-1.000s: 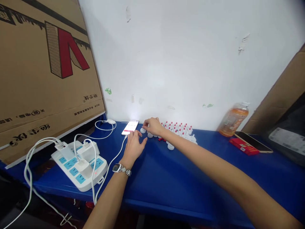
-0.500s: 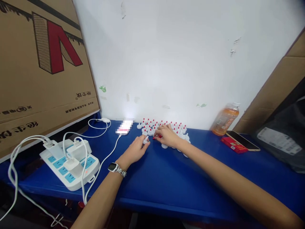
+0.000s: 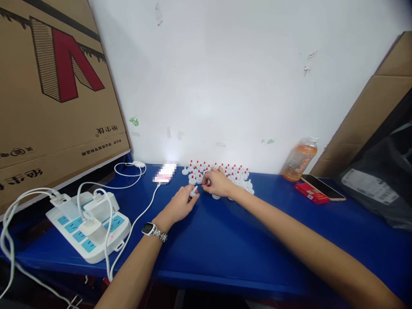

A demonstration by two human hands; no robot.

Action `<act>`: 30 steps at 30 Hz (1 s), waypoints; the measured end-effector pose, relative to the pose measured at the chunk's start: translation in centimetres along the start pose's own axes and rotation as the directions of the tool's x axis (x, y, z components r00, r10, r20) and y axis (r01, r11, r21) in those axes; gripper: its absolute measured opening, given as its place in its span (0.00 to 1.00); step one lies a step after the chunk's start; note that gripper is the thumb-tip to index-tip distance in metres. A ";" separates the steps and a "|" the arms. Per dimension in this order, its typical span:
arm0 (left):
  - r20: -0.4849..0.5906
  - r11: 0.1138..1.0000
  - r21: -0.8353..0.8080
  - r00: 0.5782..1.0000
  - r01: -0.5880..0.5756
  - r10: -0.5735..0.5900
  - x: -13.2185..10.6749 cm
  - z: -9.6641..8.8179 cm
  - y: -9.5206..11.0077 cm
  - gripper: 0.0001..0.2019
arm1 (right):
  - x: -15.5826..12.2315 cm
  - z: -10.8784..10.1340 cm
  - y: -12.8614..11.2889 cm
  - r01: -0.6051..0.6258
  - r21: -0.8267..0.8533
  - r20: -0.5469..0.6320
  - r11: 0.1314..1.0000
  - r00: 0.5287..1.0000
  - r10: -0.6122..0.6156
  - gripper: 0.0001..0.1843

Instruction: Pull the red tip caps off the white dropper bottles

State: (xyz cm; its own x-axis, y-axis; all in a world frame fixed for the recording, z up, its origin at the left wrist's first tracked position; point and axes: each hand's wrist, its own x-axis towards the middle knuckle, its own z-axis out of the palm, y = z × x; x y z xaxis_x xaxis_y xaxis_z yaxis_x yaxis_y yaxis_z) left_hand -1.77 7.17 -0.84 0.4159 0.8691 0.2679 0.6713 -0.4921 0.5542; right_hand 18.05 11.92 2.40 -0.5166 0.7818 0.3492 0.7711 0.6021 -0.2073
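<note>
My left hand (image 3: 182,203) is closed on a white nozzle cap (image 3: 193,191), whose pointed spout sticks up at a tilt between thumb and fingers. Just to its right, my right hand (image 3: 217,182) pinches a small red tip cap (image 3: 208,183), partly hidden by the fingers. A short gap separates the red tip cap from the spout. Behind both hands, several white nozzle caps with red tips (image 3: 192,178) stand grouped near the wall. White nozzle caps without visible red tips (image 3: 249,185) lie beyond my right wrist, partly covered by the arm.
A white power strip (image 3: 93,253) with plugs and cables lies at the left, near a large cardboard box (image 3: 64,124). A lit, blurred-out device (image 3: 165,172) is on a cable. An orange drink bottle (image 3: 299,161), red packet (image 3: 311,193) and phone (image 3: 325,187) sit at the right.
My right hand has drawn slightly nearer my left hand with the red tip cap. The spout in my left hand now points up more clearly. The whole view has shifted a little.
</note>
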 end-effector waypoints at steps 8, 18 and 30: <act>-0.016 0.999 -0.022 0.999 -0.032 0.031 0.0 0.4 0.6 0.11 | -1.6 0.4 -3.5 -0.078 0.645 -0.247 0.760 0.920 0.304 0.01; -0.072 0.997 -0.057 0.996 -0.058 0.054 0.0 1.0 0.9 0.10 | -2.6 2.2 -4.8 -0.077 0.732 -0.274 0.677 0.876 0.397 0.07; -0.105 0.988 -0.067 0.986 -0.139 0.132 -0.6 0.6 2.5 0.13 | -3.2 0.7 -5.4 0.020 0.574 -0.372 0.818 0.897 0.240 0.09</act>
State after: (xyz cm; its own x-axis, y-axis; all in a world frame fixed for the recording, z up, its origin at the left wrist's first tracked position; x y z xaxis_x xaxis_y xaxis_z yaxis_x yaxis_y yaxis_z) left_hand -0.01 5.42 -0.07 0.4342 0.7971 0.4198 0.5642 -0.6039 0.5631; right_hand 15.25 6.28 1.79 -0.1398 0.7849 0.6036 0.4069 0.6013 -0.6877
